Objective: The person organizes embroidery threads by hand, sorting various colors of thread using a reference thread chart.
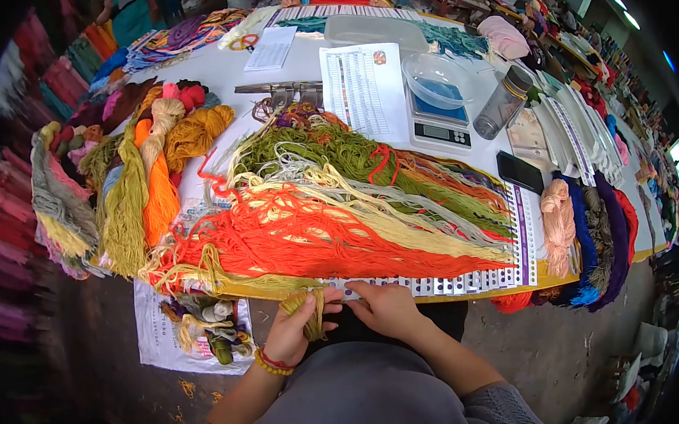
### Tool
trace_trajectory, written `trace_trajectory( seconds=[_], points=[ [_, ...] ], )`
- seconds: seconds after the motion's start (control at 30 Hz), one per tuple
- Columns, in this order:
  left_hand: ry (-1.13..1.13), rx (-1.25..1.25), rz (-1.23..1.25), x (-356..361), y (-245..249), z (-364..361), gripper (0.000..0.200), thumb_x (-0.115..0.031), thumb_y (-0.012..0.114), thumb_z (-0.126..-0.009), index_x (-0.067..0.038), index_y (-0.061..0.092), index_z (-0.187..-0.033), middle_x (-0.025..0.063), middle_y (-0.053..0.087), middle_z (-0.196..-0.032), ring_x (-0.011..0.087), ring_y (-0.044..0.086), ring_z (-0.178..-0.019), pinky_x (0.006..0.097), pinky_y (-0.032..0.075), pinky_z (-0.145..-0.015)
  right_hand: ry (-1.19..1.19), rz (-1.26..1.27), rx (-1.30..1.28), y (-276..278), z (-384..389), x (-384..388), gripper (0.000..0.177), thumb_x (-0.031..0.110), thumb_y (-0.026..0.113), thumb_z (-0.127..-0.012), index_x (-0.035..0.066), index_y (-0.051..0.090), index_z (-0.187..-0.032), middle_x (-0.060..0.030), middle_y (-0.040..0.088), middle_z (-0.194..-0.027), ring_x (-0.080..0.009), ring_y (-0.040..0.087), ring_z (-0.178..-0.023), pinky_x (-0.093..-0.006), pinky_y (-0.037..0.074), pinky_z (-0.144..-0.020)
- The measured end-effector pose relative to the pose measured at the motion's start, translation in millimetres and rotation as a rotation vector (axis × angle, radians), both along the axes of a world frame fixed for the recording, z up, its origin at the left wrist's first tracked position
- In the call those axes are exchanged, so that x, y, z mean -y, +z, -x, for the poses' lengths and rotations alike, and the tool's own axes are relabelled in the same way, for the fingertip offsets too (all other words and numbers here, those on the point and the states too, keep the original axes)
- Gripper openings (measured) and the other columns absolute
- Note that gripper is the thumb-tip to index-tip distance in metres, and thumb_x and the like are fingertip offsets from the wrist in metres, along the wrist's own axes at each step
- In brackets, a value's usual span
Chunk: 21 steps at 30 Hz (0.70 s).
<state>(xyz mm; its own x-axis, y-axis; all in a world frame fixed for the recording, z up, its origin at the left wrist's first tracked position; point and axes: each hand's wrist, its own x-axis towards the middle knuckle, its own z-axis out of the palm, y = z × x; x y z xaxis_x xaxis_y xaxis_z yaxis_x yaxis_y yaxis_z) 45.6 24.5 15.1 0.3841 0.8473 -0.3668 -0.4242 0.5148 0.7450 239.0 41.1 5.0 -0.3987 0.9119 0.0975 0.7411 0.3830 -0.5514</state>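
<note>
Hanging olive yarn [313, 311] sits inside left hand [289, 335] grip.

I work in a yarn workshop. My table [228, 78] is heaped with cut yarn [302, 238] in orange, green and cream, with twisted hanks [159, 169] beside it. A digital scale [440, 130], a printed chart [364, 88] and a numbered sample strip [470, 281] lie among them. Racks of yarn [9, 219] line my left, and more laden tables [572, 46] run along my right.
</note>
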Motion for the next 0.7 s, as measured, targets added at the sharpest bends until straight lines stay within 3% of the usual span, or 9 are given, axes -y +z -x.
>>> trace_trajectory(
  seconds=[0.07,0.13,0.17,0.23,0.3,0.37,0.47,0.53,0.7],
  points=[
    [0.009,0.024,-0.004,1,3,0,0.043,-0.032,0.034,-0.093,-0.001,0.043,-0.121,0.0111,0.049,-0.119,0.0184,0.051,-0.104,0.0322,0.046,-0.078,0.005,0.032,-0.032,2,2,1,0.027,0.021,0.061,-0.077,0.01,0.056,-0.101,-0.0064,0.062,-0.073,-0.0192,0.061,-0.059,-0.0317,0.048,-0.052],
    [0.017,0.048,-0.01,4,4,-2,0.045,-0.034,0.034,-0.093,-0.001,0.041,-0.123,0.0108,0.046,-0.123,0.0183,0.048,-0.108,0.0342,0.045,-0.081,0.016,0.367,-0.543,1,10,2,0.021,0.02,0.057,-0.081,0.005,0.056,-0.095,-0.0077,0.061,-0.07,-0.0156,0.06,-0.057,-0.0276,0.045,-0.05],
    [0.012,0.078,-0.016,5,3,-3,0.046,-0.034,0.035,-0.093,0.0,0.04,-0.124,0.0105,0.045,-0.124,0.0179,0.046,-0.11,0.0343,0.044,-0.084,0.017,0.367,-0.544,1,15,3,0.021,0.02,0.057,-0.081,0.005,0.056,-0.095,-0.0077,0.061,-0.07,-0.0156,0.06,-0.057,-0.0276,0.045,-0.05],
    [0.007,0.105,-0.022,7,2,-7,0.048,-0.034,0.035,-0.092,0.001,0.038,-0.125,0.0102,0.043,-0.125,0.0175,0.044,-0.112,0.0344,0.042,-0.086,0.03,0.639,-0.759,1,23,5,0.018,0.014,0.056,-0.085,0.002,0.055,-0.098,-0.0006,0.059,-0.077,-0.0055,0.054,-0.061,-0.0198,0.044,-0.055],
    [0.029,0.071,-0.155,8,2,-12,0.042,-0.028,0.039,-0.092,-0.002,0.039,-0.125,0.0074,0.048,-0.12,0.0138,0.047,-0.106,0.0299,0.041,-0.086,0.034,0.606,-0.712,8,27,7,0.017,0.016,0.054,-0.085,0.001,0.055,-0.095,-0.0012,0.058,-0.074,-0.0065,0.053,-0.059,-0.0192,0.043,-0.054],
    [0.038,0.086,-0.116,9,7,-14,0.041,-0.026,0.04,-0.092,-0.001,0.04,-0.125,0.0066,0.049,-0.117,0.0127,0.048,-0.102,0.0268,0.04,-0.085,-0.01,0.83,-0.823,16,28,7,0.016,0.015,0.053,-0.086,0.002,0.055,-0.095,-0.001,0.056,-0.073,-0.0063,0.053,-0.06,-0.0189,0.043,-0.052],
    [0.079,0.086,-0.085,6,10,-15,0.036,-0.023,0.043,-0.091,0.0,0.046,-0.119,0.0049,0.055,-0.102,0.0111,0.051,-0.089,0.0263,0.042,-0.079,-0.02,0.834,-0.928,23,28,5,0.016,0.015,0.052,-0.087,0.001,0.055,-0.094,-0.0014,0.056,-0.073,-0.0068,0.053,-0.059,-0.0191,0.042,-0.051],
    [0.138,0.029,-0.134,4,9,-16,0.028,-0.017,0.048,-0.089,0.001,0.053,-0.11,0.0035,0.056,-0.084,0.0105,0.051,-0.074,0.0257,0.044,-0.071,-0.028,0.86,-0.997,24,26,5,0.016,0.015,0.051,-0.087,0.001,0.055,-0.094,-0.0019,0.057,-0.074,-0.0073,0.053,-0.058,-0.0195,0.043,-0.051],
    [0.162,-0.014,-0.164,2,22,-21,0.024,-0.014,0.048,-0.088,0.003,0.057,-0.102,0.0033,0.058,-0.083,0.0108,0.051,-0.072,0.0255,0.043,-0.065,-0.063,0.872,-1.145,18,26,11,0.015,0.014,0.049,-0.087,0.0,0.055,-0.09,-0.0037,0.057,-0.077,-0.0084,0.053,-0.057,-0.0204,0.044,-0.052]
  ],
)
